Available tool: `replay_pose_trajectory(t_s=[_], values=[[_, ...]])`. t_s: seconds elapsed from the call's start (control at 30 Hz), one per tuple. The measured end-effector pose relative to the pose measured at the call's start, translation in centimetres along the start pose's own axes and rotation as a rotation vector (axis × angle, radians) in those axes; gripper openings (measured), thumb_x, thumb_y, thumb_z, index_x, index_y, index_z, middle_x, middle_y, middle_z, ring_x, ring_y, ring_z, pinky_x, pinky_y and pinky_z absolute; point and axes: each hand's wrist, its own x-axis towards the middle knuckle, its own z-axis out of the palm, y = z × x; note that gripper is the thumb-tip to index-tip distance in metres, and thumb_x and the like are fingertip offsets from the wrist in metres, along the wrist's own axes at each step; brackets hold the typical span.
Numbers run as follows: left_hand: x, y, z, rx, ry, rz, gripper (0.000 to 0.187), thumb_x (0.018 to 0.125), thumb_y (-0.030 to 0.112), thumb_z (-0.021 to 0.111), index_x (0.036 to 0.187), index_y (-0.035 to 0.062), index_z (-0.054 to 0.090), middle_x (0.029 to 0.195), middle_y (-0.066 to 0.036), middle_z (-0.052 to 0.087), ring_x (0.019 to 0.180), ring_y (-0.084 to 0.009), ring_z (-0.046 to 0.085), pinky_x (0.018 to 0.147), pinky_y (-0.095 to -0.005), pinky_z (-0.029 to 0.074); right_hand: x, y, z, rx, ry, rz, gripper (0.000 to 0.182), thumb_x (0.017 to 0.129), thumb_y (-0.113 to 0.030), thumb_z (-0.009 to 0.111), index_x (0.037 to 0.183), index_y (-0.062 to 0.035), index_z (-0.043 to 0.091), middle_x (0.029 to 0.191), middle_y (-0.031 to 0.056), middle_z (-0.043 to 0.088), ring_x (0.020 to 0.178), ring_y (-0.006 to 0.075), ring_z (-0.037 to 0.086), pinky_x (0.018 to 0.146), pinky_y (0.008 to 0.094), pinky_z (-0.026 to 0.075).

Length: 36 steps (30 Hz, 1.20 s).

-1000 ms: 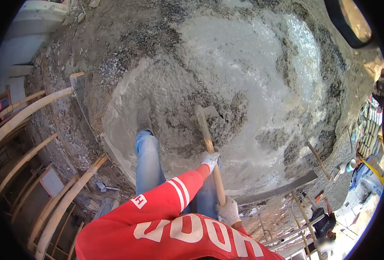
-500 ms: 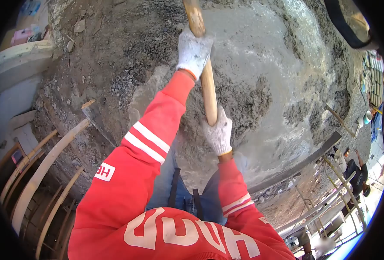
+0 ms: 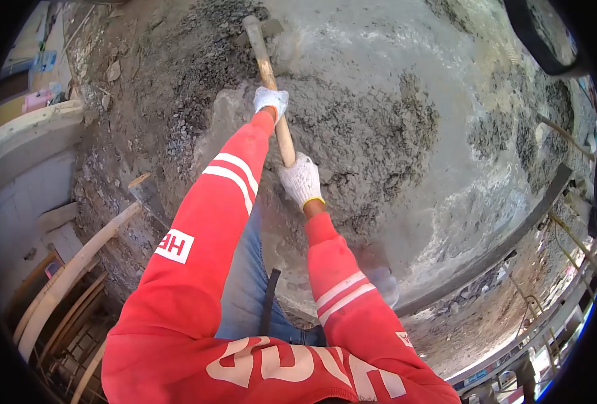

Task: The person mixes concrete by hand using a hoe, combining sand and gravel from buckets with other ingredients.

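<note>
A hoe with a wooden handle (image 3: 265,66) reaches away from me into wet grey concrete (image 3: 372,128). Its metal head (image 3: 270,28) rests at the far end, against a dark gravelly part of the mix, partly sunk in it. My left hand (image 3: 271,101), in a white knit glove, is closed around the middle of the handle. Nearer my body, my right hand (image 3: 302,180), also gloved, wraps the handle's end. Both sleeves are red with white stripes.
Another hoe-like tool with a long wooden handle (image 3: 86,259) lies at left. A low concrete wall (image 3: 32,135) stands beyond it. A dark board (image 3: 487,259) edges the mix at right, with metal bars (image 3: 571,242) outside it. A stick (image 3: 564,135) lies in the mix.
Both hands and the hoe have moved left, and the hoe reaches farther out. Its head now shows in the mix; before, it was beyond the top edge. My view has shifted slightly.
</note>
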Motion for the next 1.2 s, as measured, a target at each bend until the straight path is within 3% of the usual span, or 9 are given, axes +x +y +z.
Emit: replay_pose_trajectory(t_s=[0.13,0.2,0.43,0.67,0.83,0.93,0.97,1.07,1.2], values=[[-8.8,-6.9,7.5,-0.080,-0.216,-0.036,0.035,0.076,0.019,0.072,0.092,-0.0110,0.068,0.080,-0.018,0.070,0.069,-0.0313,0.071,0.064,-0.0417,0.057,-11.7,6.0,-7.2,0.118,-0.004,0.069,0.042,0.077,-0.030,0.069,0.100,0.0057,0.067,0.094,0.0301,0.069,0.092,0.0461,0.068,0.080,0.0499,0.055],[-16.0,-8.0,8.9,-0.588,-0.385,-0.140,0.015,0.081,0.012,0.069,0.077,-0.0017,0.065,0.062,-0.014,0.063,0.048,-0.0269,0.060,0.049,-0.0391,0.050,-18.2,11.6,-8.6,0.044,-0.025,0.114,0.038,0.077,-0.030,0.071,0.093,0.0046,0.065,0.089,0.0293,0.069,0.088,0.0468,0.067,0.079,0.0519,0.054],[-35.4,-10.2,8.4,-0.577,-0.479,-0.223,0.011,0.082,0.010,0.069,0.081,0.0036,0.059,0.060,-0.008,0.058,0.044,-0.0200,0.056,0.041,-0.0353,0.048,-36.7,16.0,-11.3,0.189,-0.021,0.328,0.037,0.075,-0.023,0.076,0.100,0.0017,0.063,0.086,0.0278,0.068,0.086,0.0474,0.067,0.074,0.0523,0.053],[-37.1,11.7,6.1,-0.549,-0.645,0.415,0.021,0.087,0.011,0.070,0.098,0.0039,0.054,0.070,-0.006,0.062,0.051,-0.0165,0.061,0.050,-0.0311,0.050,-26.0,13.4,-15.0,0.236,0.428,0.128,0.032,0.077,-0.017,0.074,0.099,0.0011,0.059,0.080,0.0261,0.065,0.077,0.0474,0.065,0.067,0.0484,0.052],[-27.7,17.5,16.8,-0.224,-0.416,0.660,0.024,0.087,0.024,0.070,0.089,0.0018,0.061,0.069,-0.009,0.064,0.053,-0.0205,0.065,0.050,-0.0369,0.053,-10.8,14.5,-17.4,0.364,0.548,0.086,0.032,0.080,-0.022,0.073,0.099,0.0018,0.064,0.086,0.0266,0.068,0.082,0.0450,0.067,0.071,0.0450,0.054],[-24.7,6.8,23.4,0.318,-0.389,0.404,0.050,0.077,0.031,0.074,0.113,-0.0030,0.070,0.105,-0.027,0.072,0.103,-0.0382,0.071,0.086,-0.0447,0.058,-13.3,17.9,-11.4,0.397,0.401,0.307,0.032,0.079,-0.024,0.070,0.096,0.0031,0.067,0.092,0.0288,0.069,0.091,0.0461,0.067,0.078,0.0476,0.054],[-23.8,0.3,25.7,0.314,-0.447,0.280,0.048,0.077,0.030,0.075,0.111,-0.0037,0.070,0.102,-0.026,0.073,0.102,-0.0366,0.071,0.084,-0.0432,0.058,-16.5,19.0,-9.2,0.342,0.386,0.378,0.034,0.079,-0.026,0.069,0.098,0.0025,0.066,0.093,0.0291,0.069,0.092,0.0470,0.067,0.079,0.0499,0.053],[-30.8,-8.7,22.6,-0.189,-0.629,0.026,0.016,0.077,0.016,0.070,0.083,0.0026,0.063,0.065,-0.008,0.061,0.050,-0.0211,0.058,0.049,-0.0388,0.048,-26.0,21.4,-8.3,0.161,0.276,0.379,0.035,0.077,-0.028,0.071,0.093,0.0014,0.060,0.092,0.0281,0.068,0.091,0.0473,0.066,0.078,0.0523,0.053],[-39.5,-11.6,12.6,-0.360,-0.695,-0.148,0.015,0.083,0.007,0.065,0.094,0.0040,0.056,0.063,-0.007,0.056,0.046,-0.0204,0.057,0.043,-0.0366,0.050,-36.2,16.9,-7.8,0.185,0.111,0.534,0.041,0.075,-0.030,0.075,0.096,0.0021,0.061,0.089,0.0287,0.068,0.089,0.0461,0.068,0.078,0.0517,0.054]])
